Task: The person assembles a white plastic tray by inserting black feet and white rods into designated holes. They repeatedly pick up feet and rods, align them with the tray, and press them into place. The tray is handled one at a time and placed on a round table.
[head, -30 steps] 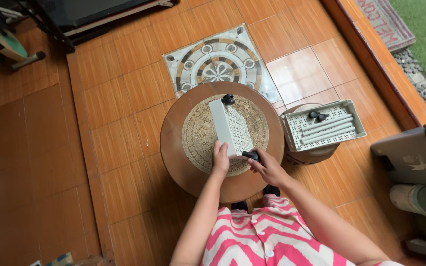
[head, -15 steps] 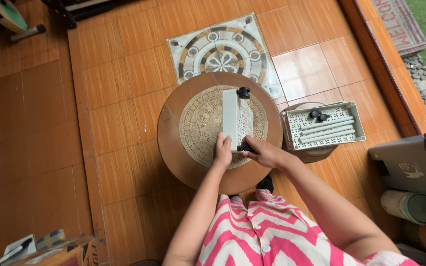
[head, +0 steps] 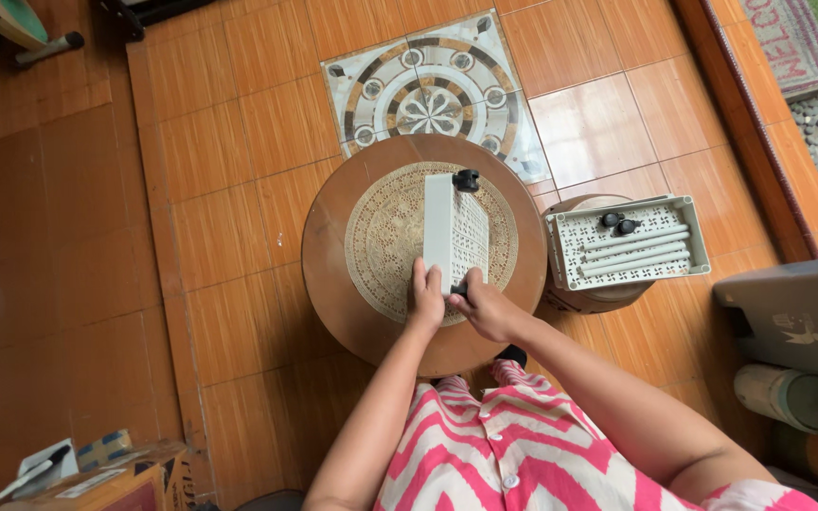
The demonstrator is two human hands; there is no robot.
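Note:
A white perforated plastic tray stands on its edge on a round brown table with a patterned centre. A black caster wheel sticks out at the tray's far corner. My left hand grips the near end of the tray. My right hand is closed on a small black caster at the tray's near corner, pressing it against the tray.
A second white perforated tray lies on a smaller round stool to the right, holding white tubes and black casters. A grey box and a cylinder sit at the far right. A cardboard box is at the lower left.
The view has shifted and the tray has turned more upright on its edge. My right hand has moved in against the tray's near corner with the black caster.

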